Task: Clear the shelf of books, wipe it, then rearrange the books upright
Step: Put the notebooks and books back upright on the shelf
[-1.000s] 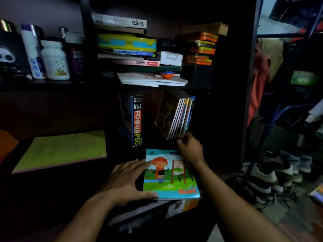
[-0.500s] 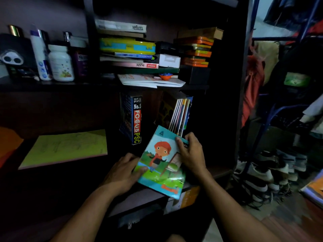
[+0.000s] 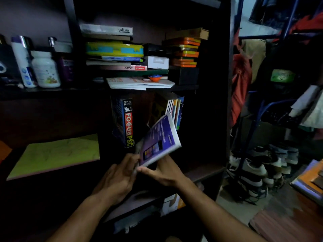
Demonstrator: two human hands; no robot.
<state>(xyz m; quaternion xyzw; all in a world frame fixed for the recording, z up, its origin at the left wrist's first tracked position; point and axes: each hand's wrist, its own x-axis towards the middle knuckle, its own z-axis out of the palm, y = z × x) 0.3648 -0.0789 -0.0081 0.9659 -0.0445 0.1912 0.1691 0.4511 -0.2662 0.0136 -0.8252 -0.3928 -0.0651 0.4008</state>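
Observation:
A thin book [image 3: 160, 140] with its purple back cover facing me is tilted up in front of the dark shelf compartment [image 3: 206, 170]. My left hand [image 3: 118, 177] holds its lower left corner and my right hand [image 3: 164, 173] supports its bottom edge from below. Behind it, several thin books [image 3: 174, 109] lean upright against the compartment's right side. A thick book with "FOCUS PSC" on its spine [image 3: 128, 123] stands upright to the left.
The upper shelf holds a flat stack of books and boxes [image 3: 118, 55], orange tins [image 3: 185, 51] and white bottles [image 3: 43, 69]. A green pad [image 3: 57, 154] lies at the left. Shoes [image 3: 258, 170] and hanging clothes [image 3: 243, 84] crowd the right side.
The book lay flat a second ago with its cartoon cover up. Both hands lifted it and turned it over, so its purple back now faces me, raised towards the leaning books.

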